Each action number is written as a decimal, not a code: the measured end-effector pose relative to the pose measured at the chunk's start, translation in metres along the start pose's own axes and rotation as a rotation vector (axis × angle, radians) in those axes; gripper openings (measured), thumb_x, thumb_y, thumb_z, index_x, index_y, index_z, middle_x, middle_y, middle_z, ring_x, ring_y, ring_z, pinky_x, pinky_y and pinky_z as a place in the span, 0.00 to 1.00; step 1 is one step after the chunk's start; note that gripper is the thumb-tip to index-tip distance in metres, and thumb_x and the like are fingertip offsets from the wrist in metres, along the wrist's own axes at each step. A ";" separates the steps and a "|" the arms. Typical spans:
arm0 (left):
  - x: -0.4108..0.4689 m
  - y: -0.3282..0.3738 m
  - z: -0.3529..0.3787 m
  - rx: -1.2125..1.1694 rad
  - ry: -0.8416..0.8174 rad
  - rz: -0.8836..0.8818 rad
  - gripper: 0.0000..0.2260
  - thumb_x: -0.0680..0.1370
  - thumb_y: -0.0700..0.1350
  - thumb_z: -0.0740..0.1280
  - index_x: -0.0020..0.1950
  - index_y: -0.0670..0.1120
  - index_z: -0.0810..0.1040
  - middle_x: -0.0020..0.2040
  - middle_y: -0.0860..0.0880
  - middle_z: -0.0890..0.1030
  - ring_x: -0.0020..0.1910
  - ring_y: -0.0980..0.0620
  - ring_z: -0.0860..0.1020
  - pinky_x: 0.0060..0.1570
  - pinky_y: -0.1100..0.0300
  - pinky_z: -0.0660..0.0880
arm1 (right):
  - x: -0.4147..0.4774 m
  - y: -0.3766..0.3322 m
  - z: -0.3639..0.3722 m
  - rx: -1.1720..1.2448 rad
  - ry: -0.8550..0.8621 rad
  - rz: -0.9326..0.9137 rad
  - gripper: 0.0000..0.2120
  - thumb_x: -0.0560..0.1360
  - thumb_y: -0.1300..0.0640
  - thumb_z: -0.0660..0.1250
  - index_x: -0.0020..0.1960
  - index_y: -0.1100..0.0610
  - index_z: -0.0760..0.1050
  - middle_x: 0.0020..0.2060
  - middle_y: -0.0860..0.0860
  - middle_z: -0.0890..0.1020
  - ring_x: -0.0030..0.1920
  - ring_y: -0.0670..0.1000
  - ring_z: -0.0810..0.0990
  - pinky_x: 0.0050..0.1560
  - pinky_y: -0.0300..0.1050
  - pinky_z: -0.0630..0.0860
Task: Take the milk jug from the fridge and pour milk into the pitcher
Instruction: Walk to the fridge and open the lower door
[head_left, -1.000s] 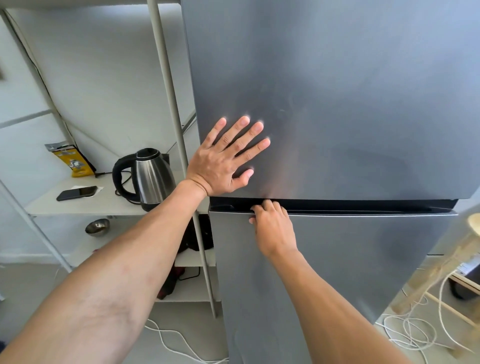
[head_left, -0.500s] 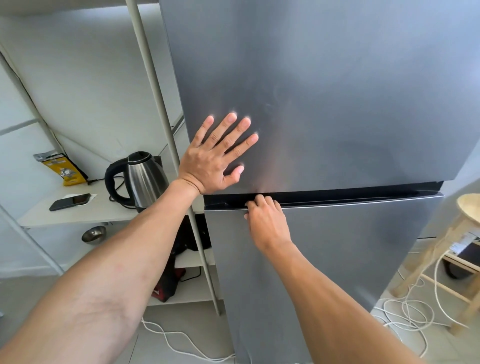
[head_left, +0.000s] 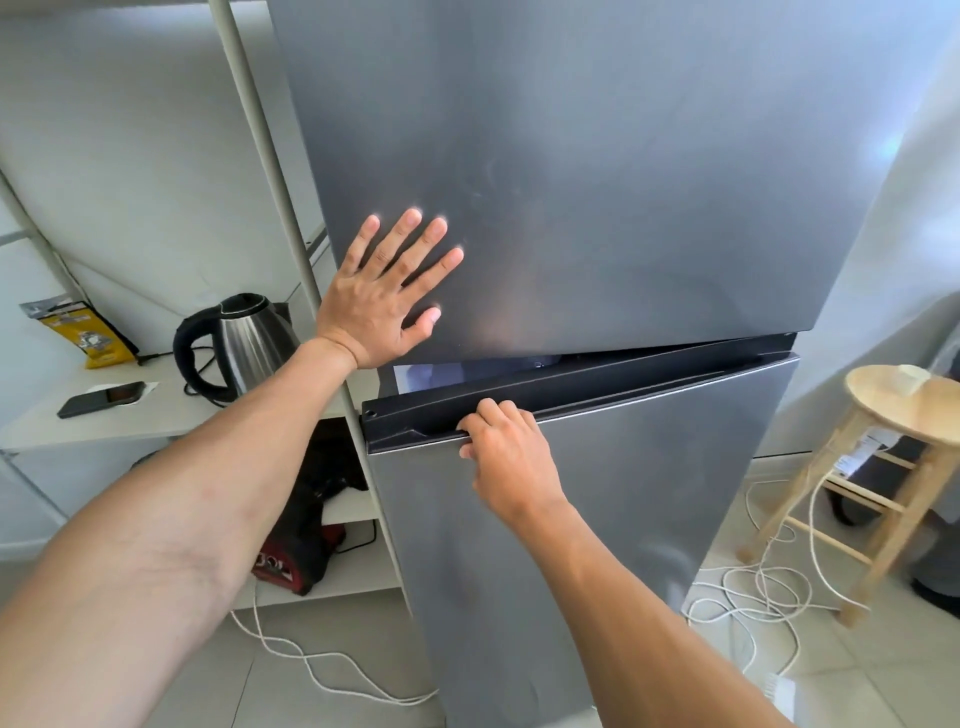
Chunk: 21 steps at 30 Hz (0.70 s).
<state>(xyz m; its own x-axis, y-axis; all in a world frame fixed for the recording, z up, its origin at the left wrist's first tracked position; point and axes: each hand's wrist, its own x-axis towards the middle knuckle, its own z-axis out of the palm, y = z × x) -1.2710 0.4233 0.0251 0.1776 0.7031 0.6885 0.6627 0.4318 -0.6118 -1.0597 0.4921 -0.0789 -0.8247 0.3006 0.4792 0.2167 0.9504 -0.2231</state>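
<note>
Milk jug and pitcher are both out of sight. The milk jug, by my reckoning, sits behind the lower door (head_left: 597, 519) of the tall grey brushed-steel two-door fridge (head_left: 649, 156). That door has just broken its seal. Half a second back it lay flush under the upper door (head_left: 571, 234); now its left corner stands out from the cabinet, and a bright wedge of the interior shows above its black plastic top rim (head_left: 623, 384). The right hand (head_left: 511, 457) did it, its fingers (head_left: 493, 415) hooked over that rim and clamped on it. The left hand (head_left: 374, 306) braces the upper door, palm flat, fingers straight and spread apart.

So the fetch has barely begun: the door must swing wide before anything can be reached.

Left of the fridge, a white shelf (head_left: 156, 423) carries a steel kettle with a black handle (head_left: 244, 338) at its right end, a dark phone (head_left: 101, 399) near its front edge and a yellow packet (head_left: 88, 335) at its back. A pale wooden stool (head_left: 893, 415) stands to the right, with loose white cable (head_left: 753, 587) on the floor around its legs.
</note>
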 end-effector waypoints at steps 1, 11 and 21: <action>-0.001 0.001 -0.003 -0.012 -0.037 -0.004 0.29 0.82 0.57 0.55 0.82 0.53 0.51 0.81 0.48 0.51 0.81 0.47 0.44 0.78 0.43 0.44 | -0.004 0.000 -0.003 0.014 0.000 0.001 0.09 0.74 0.61 0.68 0.54 0.58 0.80 0.46 0.53 0.77 0.49 0.57 0.75 0.56 0.51 0.73; -0.003 0.015 -0.048 -0.203 -0.255 -0.108 0.35 0.78 0.48 0.64 0.82 0.51 0.53 0.82 0.47 0.49 0.81 0.45 0.45 0.78 0.43 0.47 | -0.040 -0.003 -0.032 0.202 -0.099 0.104 0.14 0.78 0.60 0.64 0.63 0.56 0.77 0.52 0.52 0.76 0.57 0.55 0.71 0.63 0.45 0.68; -0.040 0.048 -0.111 -0.435 -0.744 -0.214 0.28 0.83 0.48 0.57 0.82 0.54 0.51 0.82 0.51 0.50 0.81 0.50 0.48 0.78 0.49 0.38 | -0.092 -0.017 -0.082 0.457 -0.061 0.425 0.27 0.70 0.36 0.69 0.59 0.53 0.71 0.54 0.47 0.75 0.52 0.50 0.76 0.54 0.47 0.74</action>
<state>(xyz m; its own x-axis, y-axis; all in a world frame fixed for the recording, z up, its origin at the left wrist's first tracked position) -1.1655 0.3534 0.0119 -0.4002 0.8824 0.2474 0.8724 0.4495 -0.1922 -0.9449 0.4548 -0.0497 -0.7467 0.6269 0.2224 0.2983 0.6144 -0.7304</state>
